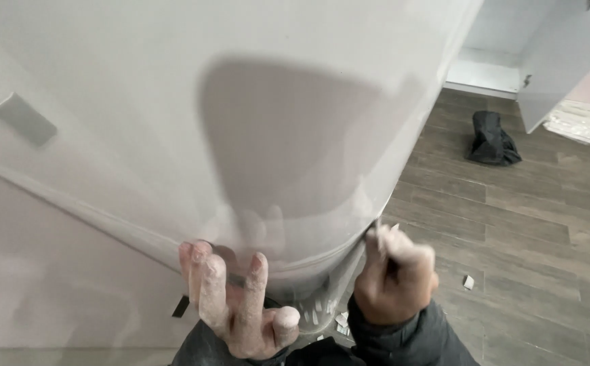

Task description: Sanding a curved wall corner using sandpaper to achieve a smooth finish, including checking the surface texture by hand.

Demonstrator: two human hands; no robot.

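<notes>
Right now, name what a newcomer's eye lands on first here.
A big glossy white panel fills the upper left, bearing a dark shadow. Below it, the dusty left hand presses its lower edge while the right hand grips the corner. A black bag lies on the wood floor behind.

No packages, labels, signs or screens can be made out anywhere in view.
</notes>
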